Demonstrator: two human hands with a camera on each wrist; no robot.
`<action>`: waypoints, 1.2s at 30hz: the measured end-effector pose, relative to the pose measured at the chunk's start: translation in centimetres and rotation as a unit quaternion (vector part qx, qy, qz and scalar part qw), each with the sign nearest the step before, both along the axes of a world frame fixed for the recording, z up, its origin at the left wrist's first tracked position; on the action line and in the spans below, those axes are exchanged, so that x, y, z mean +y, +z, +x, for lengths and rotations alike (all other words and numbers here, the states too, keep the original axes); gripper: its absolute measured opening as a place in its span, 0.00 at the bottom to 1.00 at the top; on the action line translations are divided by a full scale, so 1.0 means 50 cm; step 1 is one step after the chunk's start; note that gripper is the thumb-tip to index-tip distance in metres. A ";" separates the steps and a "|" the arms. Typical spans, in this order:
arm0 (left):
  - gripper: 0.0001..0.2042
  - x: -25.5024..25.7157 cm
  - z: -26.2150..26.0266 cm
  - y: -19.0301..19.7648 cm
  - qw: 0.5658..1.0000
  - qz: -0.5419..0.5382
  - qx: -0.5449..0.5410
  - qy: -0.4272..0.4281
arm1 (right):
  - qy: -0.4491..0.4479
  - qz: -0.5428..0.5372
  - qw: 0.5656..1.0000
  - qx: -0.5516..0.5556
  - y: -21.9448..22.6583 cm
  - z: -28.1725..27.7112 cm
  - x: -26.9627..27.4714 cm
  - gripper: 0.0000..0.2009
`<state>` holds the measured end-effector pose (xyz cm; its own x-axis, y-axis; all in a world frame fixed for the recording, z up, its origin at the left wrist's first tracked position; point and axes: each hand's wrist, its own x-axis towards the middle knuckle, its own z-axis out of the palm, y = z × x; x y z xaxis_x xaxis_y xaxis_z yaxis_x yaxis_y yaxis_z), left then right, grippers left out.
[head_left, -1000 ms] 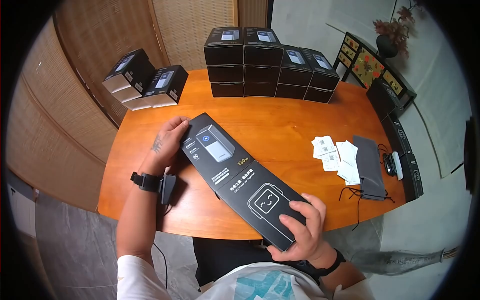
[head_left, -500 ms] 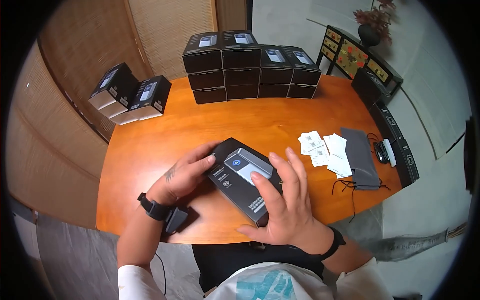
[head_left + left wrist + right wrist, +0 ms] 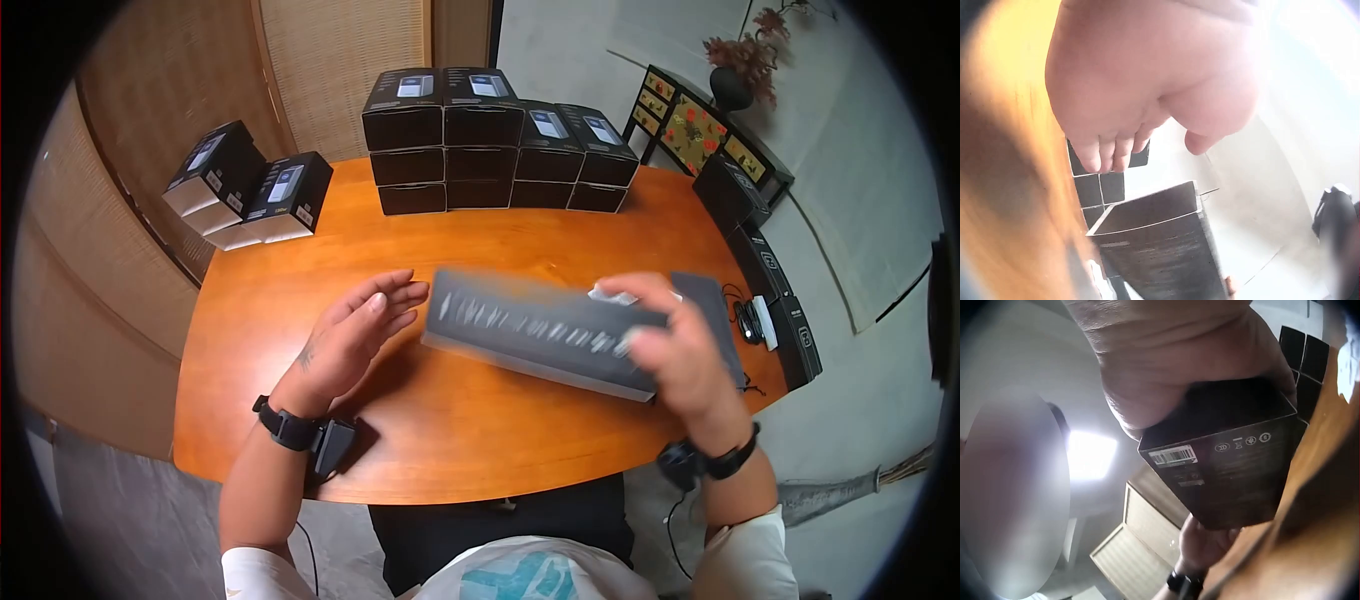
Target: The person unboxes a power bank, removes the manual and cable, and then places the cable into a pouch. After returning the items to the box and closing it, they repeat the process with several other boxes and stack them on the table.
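My right hand grips the right end of a black box, holding it over the table. In the head view the box is motion-blurred, its long side with white lettering toward me. The right wrist view shows a barcode label and small printed symbols on the box, with the right palm against its end. Just off the box's left end is my left hand, fingers extended and thumb up, holding nothing. From the left wrist, that hand appears with the box beyond its fingertips.
Stacked black boxes stand at the table's back, with a smaller stack at the back left. On the right lie a grey pouch and a black cable. More black boxes line the right edge. White papers are mostly hidden behind the right hand.
The box's long smiling-face panel was folded over, closing the box. Since then the box has turned onto another side and moved right in the right hand, while the left hand let go.
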<state>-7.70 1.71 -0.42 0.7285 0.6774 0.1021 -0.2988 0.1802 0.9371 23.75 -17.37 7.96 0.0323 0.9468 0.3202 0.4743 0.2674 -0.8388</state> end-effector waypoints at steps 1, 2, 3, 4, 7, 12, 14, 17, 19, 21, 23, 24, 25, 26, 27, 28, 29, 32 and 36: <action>0.23 0.003 0.000 -0.002 0.999 0.013 0.034 0.032 | -0.005 0.007 0.997 0.074 0.030 0.011 0.006 0.26; 0.21 0.007 0.001 -0.004 0.995 0.026 0.069 0.064 | -0.032 0.026 0.994 0.100 0.053 0.027 0.018 0.25; 0.19 0.018 0.002 -0.014 0.987 0.085 0.115 0.080 | -0.059 0.045 0.989 0.126 0.075 0.041 0.039 0.25; 0.18 0.033 0.004 -0.031 0.972 0.143 0.161 0.095 | -0.141 0.105 0.984 0.036 0.091 0.054 0.074 0.25; 0.14 0.063 0.006 -0.047 0.924 0.259 0.256 0.112 | -0.339 0.246 0.869 -0.262 0.116 0.087 0.217 0.26; 0.15 0.090 -0.015 -0.045 0.920 0.263 0.281 0.074 | -0.422 0.110 0.840 -0.323 0.072 0.086 0.408 0.28; 0.15 0.100 -0.027 -0.044 0.932 0.238 0.263 0.069 | -0.414 0.073 0.835 -0.355 0.042 0.088 0.446 0.30; 0.14 0.099 -0.036 -0.035 0.933 0.232 0.266 0.075 | -0.376 0.053 0.837 -0.394 0.016 0.083 0.459 0.36; 0.14 0.094 -0.036 -0.032 0.928 0.237 0.276 0.077 | -0.339 0.054 0.838 -0.424 0.014 0.085 0.460 0.38; 0.15 0.096 -0.033 -0.027 0.923 0.247 0.287 0.068 | -0.309 0.057 0.838 -0.447 0.014 0.097 0.465 0.40; 0.14 0.094 -0.032 -0.022 0.921 0.243 0.297 0.062 | -0.285 0.064 0.835 -0.467 0.025 0.115 0.478 0.41; 0.14 0.094 -0.029 -0.019 0.920 0.244 0.301 0.058 | -0.268 0.039 0.843 -0.466 0.039 0.119 0.480 0.40; 0.13 0.095 -0.029 -0.018 0.920 0.245 0.301 0.057 | -0.260 0.036 0.845 -0.466 0.042 0.126 0.486 0.40; 0.13 0.096 -0.029 -0.021 0.920 0.247 0.300 0.056 | -0.252 0.032 0.848 -0.466 0.043 0.132 0.491 0.39; 0.13 0.097 -0.030 -0.023 0.919 0.249 0.299 0.056 | -0.244 0.029 0.850 -0.466 0.050 0.133 0.493 0.39; 0.13 0.097 -0.030 -0.024 0.920 0.246 0.299 0.056 | -0.236 -0.018 0.856 -0.459 0.060 0.133 0.497 0.40; 0.13 0.098 -0.030 -0.024 0.918 0.250 0.303 0.056 | -0.237 -0.015 0.856 -0.460 0.061 0.132 0.499 0.41; 0.13 0.101 -0.032 -0.031 0.920 0.250 0.296 0.066 | -0.259 0.045 0.849 -0.459 0.033 0.143 0.508 0.40; 0.13 0.109 -0.052 -0.060 0.925 0.257 0.267 0.082 | -0.304 0.229 0.843 -0.379 -0.007 0.097 0.439 0.32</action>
